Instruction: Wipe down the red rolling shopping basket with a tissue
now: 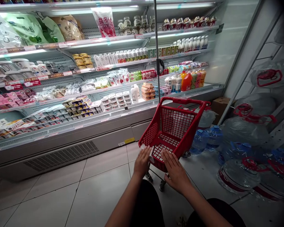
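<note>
left grip: left hand [142, 161] lies flat over the near rim of the red cart [151, 132], fingers apart, not curled
right grip: right hand [175, 171] flat on the same rim, fingers spread
cart: on the tiled floor [97, 189], facing the chiller shelves [85, 125]
right of the cart: water jugs [239, 176] on the floor

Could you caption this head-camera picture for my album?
Left hand and right hand rest on a red shopping cart before a refrigerated shelf, water jugs alongside.

Lit chiller shelves [97, 63] (well stocked) stand along pale floor tiles [61, 189].
</note>
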A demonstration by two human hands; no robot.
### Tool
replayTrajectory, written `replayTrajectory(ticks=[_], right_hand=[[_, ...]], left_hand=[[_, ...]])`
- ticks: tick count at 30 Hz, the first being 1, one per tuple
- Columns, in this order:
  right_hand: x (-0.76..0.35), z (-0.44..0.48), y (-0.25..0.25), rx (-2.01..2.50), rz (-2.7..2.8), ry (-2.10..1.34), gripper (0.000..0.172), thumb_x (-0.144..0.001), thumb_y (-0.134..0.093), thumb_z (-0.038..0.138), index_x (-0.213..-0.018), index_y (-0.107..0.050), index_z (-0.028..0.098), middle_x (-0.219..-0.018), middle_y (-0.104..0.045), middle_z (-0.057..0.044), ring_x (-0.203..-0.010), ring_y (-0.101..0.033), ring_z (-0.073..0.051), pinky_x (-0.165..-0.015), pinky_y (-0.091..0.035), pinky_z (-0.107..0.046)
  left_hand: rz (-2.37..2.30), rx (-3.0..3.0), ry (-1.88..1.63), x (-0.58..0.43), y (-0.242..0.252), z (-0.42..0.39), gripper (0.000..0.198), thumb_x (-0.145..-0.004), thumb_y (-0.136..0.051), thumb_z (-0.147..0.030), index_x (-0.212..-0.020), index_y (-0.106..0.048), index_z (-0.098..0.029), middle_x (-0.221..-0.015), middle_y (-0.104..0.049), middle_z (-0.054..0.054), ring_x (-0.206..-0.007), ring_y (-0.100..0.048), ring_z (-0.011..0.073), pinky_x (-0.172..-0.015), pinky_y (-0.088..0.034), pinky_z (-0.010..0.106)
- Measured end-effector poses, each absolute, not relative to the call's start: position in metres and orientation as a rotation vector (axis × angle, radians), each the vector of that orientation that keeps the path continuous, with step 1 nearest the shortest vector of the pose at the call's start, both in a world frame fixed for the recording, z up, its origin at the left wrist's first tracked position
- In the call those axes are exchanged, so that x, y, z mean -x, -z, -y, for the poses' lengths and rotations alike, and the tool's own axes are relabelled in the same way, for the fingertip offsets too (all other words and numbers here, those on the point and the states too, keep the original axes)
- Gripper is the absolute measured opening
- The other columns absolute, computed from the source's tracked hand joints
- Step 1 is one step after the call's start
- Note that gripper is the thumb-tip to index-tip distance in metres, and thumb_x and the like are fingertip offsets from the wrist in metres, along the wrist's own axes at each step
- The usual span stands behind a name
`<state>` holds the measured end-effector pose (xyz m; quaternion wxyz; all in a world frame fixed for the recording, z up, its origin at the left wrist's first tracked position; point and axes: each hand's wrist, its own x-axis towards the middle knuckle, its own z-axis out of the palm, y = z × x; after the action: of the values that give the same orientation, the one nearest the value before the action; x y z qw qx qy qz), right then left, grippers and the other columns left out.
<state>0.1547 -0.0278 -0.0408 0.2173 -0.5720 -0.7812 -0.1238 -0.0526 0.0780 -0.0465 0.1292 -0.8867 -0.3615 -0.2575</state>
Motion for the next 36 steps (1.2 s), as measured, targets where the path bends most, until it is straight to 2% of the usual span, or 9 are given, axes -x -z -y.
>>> replayTrajectory(ticks=[4, 10, 13, 15, 19, 26, 29, 31, 36], right_hand=[[-0.165, 0.030, 0.041, 1.626, 2.123, 0.352, 0.101, -0.084, -0.054, 0.029, -0.167, 0.001, 0.009, -0.175, -0.005, -0.012, -0.161, -0.011, -0.029, -0.130, -0.020, -0.049], [-0.178, 0.033, 0.038, 1.622, 2.127, 0.346, 0.101, -0.081, -0.054, 0.024, -0.167, -0.002, 0.012, -0.176, -0.004, -0.008, -0.161, -0.009, -0.027, -0.130, -0.021, -0.048], [-0.184, 0.037, 0.034, 1.613, 2.158, 0.337, 0.100, -0.081, -0.053, 0.022, -0.167, -0.004, 0.013, -0.176, -0.006, -0.007, -0.161, -0.010, -0.026, -0.130, -0.022, -0.047], [-0.186, 0.038, 0.032, 1.611, 2.176, 0.333, 0.099, -0.081, -0.052, 0.022, -0.167, -0.005, 0.013, -0.176, -0.007, -0.006, -0.161, -0.010, -0.026, -0.130, -0.022, -0.047], [-0.184, 0.035, 0.034, 1.604, 2.179, 0.333, 0.100, -0.081, -0.053, 0.021, -0.167, -0.004, 0.014, -0.176, -0.009, -0.005, -0.161, -0.009, -0.025, -0.131, -0.022, -0.046], [-0.182, 0.033, 0.039, 1.587, 2.159, 0.297, 0.101, -0.080, -0.054, 0.021, -0.167, -0.005, 0.012, -0.175, -0.009, -0.008, -0.161, -0.008, -0.026, -0.131, -0.020, -0.049], [-0.182, 0.032, 0.040, 1.586, 2.146, 0.263, 0.101, -0.079, -0.054, 0.021, -0.167, -0.005, 0.011, -0.175, -0.011, -0.009, -0.161, -0.009, -0.026, -0.130, -0.022, -0.049], [-0.185, 0.032, 0.040, 1.572, 2.155, 0.244, 0.101, -0.080, -0.053, 0.020, -0.167, -0.004, 0.011, -0.175, -0.012, -0.009, -0.161, -0.011, -0.025, -0.130, -0.023, -0.048], [-0.213, 0.027, 0.032, 1.589, 2.168, 0.278, 0.097, -0.084, -0.051, 0.020, -0.168, -0.001, 0.016, -0.175, -0.012, -0.005, -0.161, -0.014, -0.023, -0.129, -0.027, -0.046]], left_hand=[[1.107, 2.552, 0.777, 0.044, 0.045, -0.081, 0.064, -0.098, -0.040, -0.002, -0.159, -0.038, -0.020, -0.157, -0.053, 0.008, -0.148, -0.046, 0.0200, -0.122, -0.042, 0.047], [0.867, 2.733, 0.770, 0.006, 0.064, -0.050, 0.063, -0.098, -0.040, -0.004, -0.160, -0.037, -0.017, -0.156, -0.053, 0.009, -0.150, -0.043, 0.0197, -0.124, -0.040, 0.046], [0.785, 2.812, 0.757, 0.022, 0.053, -0.075, 0.063, -0.099, -0.038, -0.004, -0.160, -0.037, -0.022, -0.155, -0.054, 0.008, -0.148, -0.046, 0.0183, -0.123, -0.041, 0.045], [0.895, 2.778, 0.779, 0.040, 0.039, -0.103, 0.061, -0.101, -0.035, -0.004, -0.159, -0.038, -0.024, -0.154, -0.055, 0.007, -0.146, -0.048, 0.0185, -0.122, -0.043, 0.047], [1.016, 2.746, 0.765, 0.057, 0.020, -0.134, 0.049, -0.108, -0.036, -0.015, -0.155, -0.045, -0.025, -0.150, -0.059, 0.007, -0.147, -0.047, 0.0216, -0.120, -0.044, 0.050], [0.955, 2.736, 0.883, 0.002, 0.052, -0.061, 0.055, -0.103, -0.041, -0.010, -0.156, -0.043, -0.022, -0.151, -0.058, 0.008, -0.145, -0.050, 0.0222, -0.118, -0.048, 0.048], [0.972, 2.708, 0.923, -0.021, 0.065, -0.032, 0.057, -0.100, -0.042, -0.008, -0.156, -0.043, -0.016, -0.150, -0.058, 0.012, -0.144, -0.051, 0.0242, -0.118, -0.049, 0.048], [0.951, 2.715, 0.920, -0.024, 0.066, -0.028, 0.056, -0.100, -0.041, -0.008, -0.155, -0.044, -0.015, -0.150, -0.058, 0.012, -0.144, -0.051, 0.0242, -0.117, -0.049, 0.048], [0.839, 2.762, 0.803, 0.011, 0.047, -0.064, 0.057, -0.101, -0.040, -0.009, -0.157, -0.043, -0.021, -0.151, -0.059, 0.007, -0.143, -0.052, 0.0202, -0.121, -0.045, 0.046]])
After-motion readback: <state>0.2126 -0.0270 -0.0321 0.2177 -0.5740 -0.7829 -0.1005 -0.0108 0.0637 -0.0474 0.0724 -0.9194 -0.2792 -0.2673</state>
